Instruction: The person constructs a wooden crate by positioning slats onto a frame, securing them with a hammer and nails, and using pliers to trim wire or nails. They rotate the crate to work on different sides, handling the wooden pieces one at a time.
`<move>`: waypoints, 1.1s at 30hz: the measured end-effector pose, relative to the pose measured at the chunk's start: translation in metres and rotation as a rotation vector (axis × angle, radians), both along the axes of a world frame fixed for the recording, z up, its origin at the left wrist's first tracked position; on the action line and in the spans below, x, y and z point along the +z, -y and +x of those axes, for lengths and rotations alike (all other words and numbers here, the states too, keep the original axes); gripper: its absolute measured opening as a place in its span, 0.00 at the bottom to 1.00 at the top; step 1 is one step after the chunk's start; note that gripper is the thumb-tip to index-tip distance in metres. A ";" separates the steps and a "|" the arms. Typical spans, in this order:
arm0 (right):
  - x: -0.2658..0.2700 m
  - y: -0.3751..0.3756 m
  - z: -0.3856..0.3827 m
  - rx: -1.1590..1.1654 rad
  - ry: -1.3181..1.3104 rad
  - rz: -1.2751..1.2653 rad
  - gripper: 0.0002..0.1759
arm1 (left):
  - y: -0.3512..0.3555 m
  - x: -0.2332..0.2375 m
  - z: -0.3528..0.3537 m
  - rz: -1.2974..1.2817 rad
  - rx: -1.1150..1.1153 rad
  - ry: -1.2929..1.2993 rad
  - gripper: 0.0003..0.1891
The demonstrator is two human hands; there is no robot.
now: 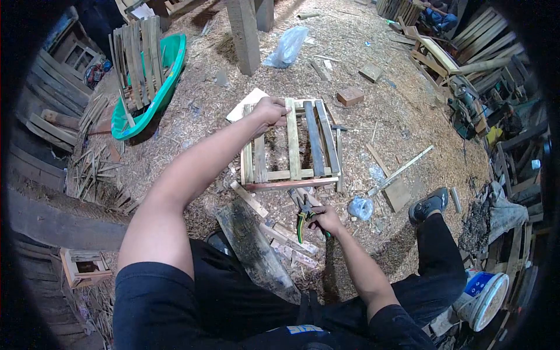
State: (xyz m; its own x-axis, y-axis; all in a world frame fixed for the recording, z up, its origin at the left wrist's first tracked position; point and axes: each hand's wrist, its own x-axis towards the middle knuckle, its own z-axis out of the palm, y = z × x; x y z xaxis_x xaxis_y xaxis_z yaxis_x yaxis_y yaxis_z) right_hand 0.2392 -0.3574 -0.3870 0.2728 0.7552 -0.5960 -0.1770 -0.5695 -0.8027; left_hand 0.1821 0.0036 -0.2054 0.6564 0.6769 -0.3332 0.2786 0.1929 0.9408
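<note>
A small slatted wooden crate (293, 140) stands on the shavings in front of me, with pale and dark slats across its top. My left hand (271, 111) is closed at the crate's far edge, its fingers around the end of a pale slat (293, 146). Nearer to me, my right hand (326, 221) grips pliers (302, 221) with green, yellow and black handles. Their jaws point up toward the crate's near rail and stay apart from it. A hammer (344, 128) lies partly hidden at the crate's right side. My left fingertips are partly hidden.
Loose wood offcuts (286, 239) and a weathered board (256, 248) lie before my legs. A green tub (169, 76) holds slats at upper left. A brick-like block (350, 96), plastic bags (286, 48) and a post (243, 38) stand beyond. A white bucket (490, 300) is at right.
</note>
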 end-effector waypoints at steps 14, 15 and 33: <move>-0.004 0.006 -0.006 -0.044 0.064 0.017 0.19 | 0.025 0.000 0.006 0.056 0.008 -0.019 0.37; -0.005 0.006 -0.005 -0.035 0.055 0.035 0.20 | 0.026 0.000 0.005 0.053 0.007 -0.024 0.37; -0.009 0.008 -0.002 -0.061 -0.052 0.058 0.21 | 0.024 -0.001 0.008 -0.066 0.017 0.027 0.35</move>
State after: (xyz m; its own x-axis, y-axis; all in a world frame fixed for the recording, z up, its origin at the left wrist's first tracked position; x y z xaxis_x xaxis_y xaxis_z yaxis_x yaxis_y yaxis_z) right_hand 0.2367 -0.3657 -0.3965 0.2890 0.7720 -0.5661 -0.2526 -0.5089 -0.8229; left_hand 0.1898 -0.0208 -0.2066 0.6540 0.6654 -0.3600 0.2496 0.2595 0.9329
